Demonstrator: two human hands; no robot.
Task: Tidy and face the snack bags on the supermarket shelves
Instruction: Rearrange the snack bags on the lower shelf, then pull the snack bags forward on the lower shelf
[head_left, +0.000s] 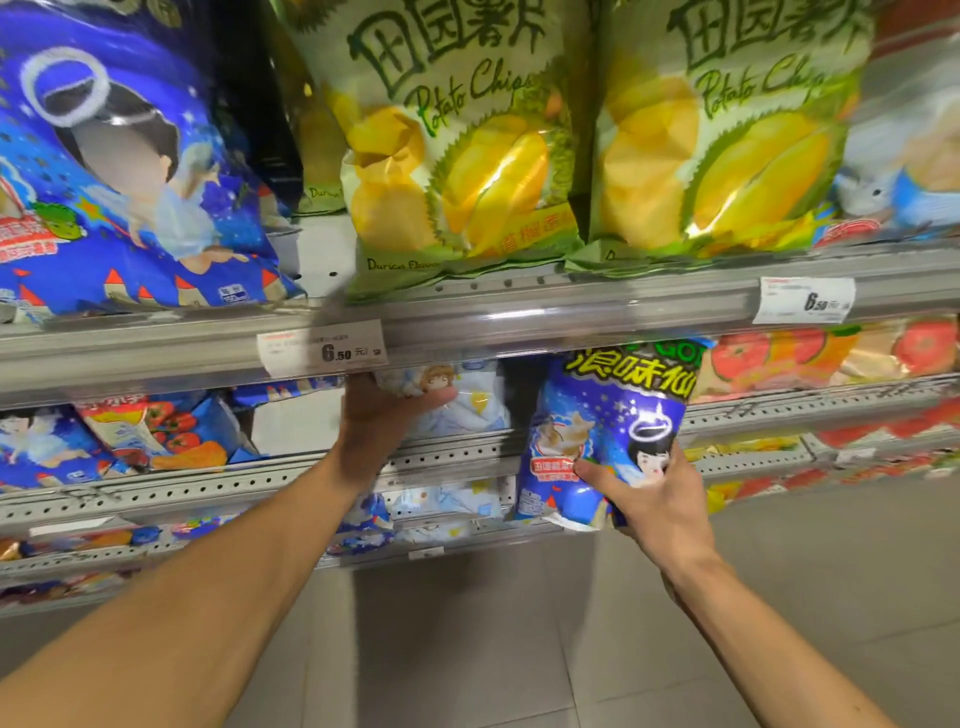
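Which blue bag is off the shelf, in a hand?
The dark blue bag gripped by the right hand. It hangs in front of the shelves; the other blue bags all sit on shelves.

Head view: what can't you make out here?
- Left hand: fingers hidden behind the pale blue bag under the shelf rail.
- Price tag: small print blurred.
- Durian chip bags: tops cut off by the frame.
- Right hand covers the blue bag corner.

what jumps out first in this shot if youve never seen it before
Two big green durian potato chip bags fill the top shelf at centre, their yellow fruit artwork brightest of all. Below, the right hand holds a dark blue snack bag in front of the lower shelf, while the left hand grips a pale blue bag under the price rail.
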